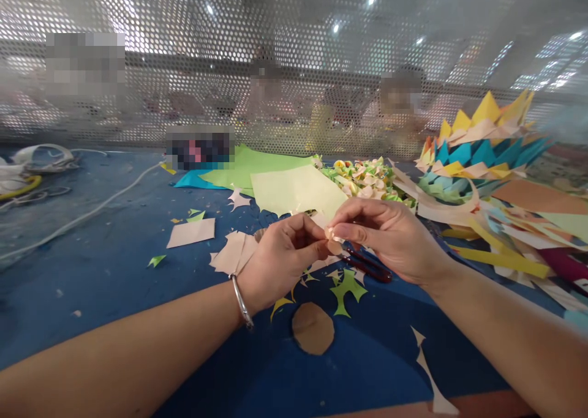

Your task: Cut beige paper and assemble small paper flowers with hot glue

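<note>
My left hand (280, 260), with a silver bangle at the wrist, pinches a small pale pink piece of folded paper (334, 244) between thumb and fingers. From the other side my right hand (390, 239) pinches the same piece, so the fingertips of both hands nearly meet. Its exact shape is partly hidden by the fingers. Under the right hand lie scissors with dark red handles (374, 267). Closer to me is a round brown cardboard disc (313, 328). A green paper offcut (348, 292) rests between disc and hands, and pale pink sheets (235, 253) lie beside my left hand.
Behind the hands are a pale green sheet (296, 188) and a heap of small folded paper pieces (362, 178). A layered, pointed paper construction (482, 155) stands at right near paper strips (500, 259). A white cord (92, 222) crosses the left side. Perforated metal panel (294, 32) closes the back.
</note>
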Tool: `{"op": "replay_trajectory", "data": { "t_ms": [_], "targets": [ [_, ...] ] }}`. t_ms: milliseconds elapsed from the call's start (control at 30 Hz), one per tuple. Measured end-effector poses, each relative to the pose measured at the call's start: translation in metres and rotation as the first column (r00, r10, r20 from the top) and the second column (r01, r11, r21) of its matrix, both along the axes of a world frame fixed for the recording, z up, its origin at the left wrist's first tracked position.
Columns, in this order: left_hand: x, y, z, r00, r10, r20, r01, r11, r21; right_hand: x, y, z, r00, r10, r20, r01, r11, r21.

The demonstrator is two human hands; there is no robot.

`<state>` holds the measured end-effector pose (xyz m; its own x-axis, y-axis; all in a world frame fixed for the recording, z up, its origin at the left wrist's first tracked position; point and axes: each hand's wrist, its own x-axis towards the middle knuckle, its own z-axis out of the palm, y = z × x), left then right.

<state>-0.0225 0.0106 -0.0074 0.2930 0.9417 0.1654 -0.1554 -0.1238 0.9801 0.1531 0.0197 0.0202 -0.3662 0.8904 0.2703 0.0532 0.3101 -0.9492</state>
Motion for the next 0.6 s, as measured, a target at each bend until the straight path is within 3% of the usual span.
{"op": "replay_trajectory", "data": {
  "t_ms": [600],
  "targets": [
    [0.0005,-0.0015,0.0007,1.0,0.01,0.003,-0.01,1.0,0.03,0.0021,0.0014,-0.0003,0.999,0.033,-0.027,-0.036,0.995,-0.096]
  ]
}}
